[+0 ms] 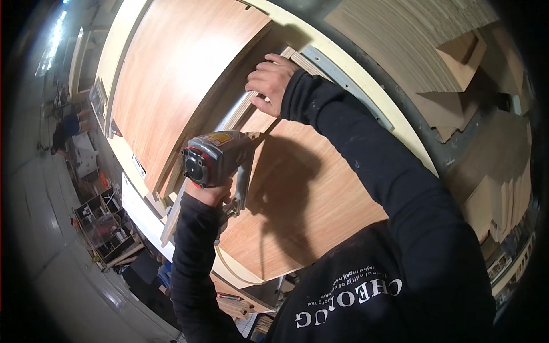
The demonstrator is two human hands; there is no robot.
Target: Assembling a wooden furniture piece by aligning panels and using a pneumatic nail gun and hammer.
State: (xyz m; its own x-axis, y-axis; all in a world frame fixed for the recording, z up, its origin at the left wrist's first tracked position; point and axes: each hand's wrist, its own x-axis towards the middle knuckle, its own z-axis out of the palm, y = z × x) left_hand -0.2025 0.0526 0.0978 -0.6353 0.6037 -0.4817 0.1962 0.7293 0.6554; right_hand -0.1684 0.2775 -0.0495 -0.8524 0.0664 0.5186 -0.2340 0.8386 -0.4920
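My left hand is closed round the handle of a grey nail gun with a red and black end cap. The nail gun's nose lies against or just over a plywood strip set between two wood-grain panels. Further up the same strip, my right hand curls over its edge, fingers bent and thumb on the near side. One wood-grain panel stands raised on the left; the other wood-grain panel lies flat below the nail gun, under its shadow. The fingers of my left hand are partly hidden.
A pale frame edge curves round the panels, with a grey metal rail along it. Stacked brown boards stand at the right. An air hose trails below. A divided tool box and another person are at the left.
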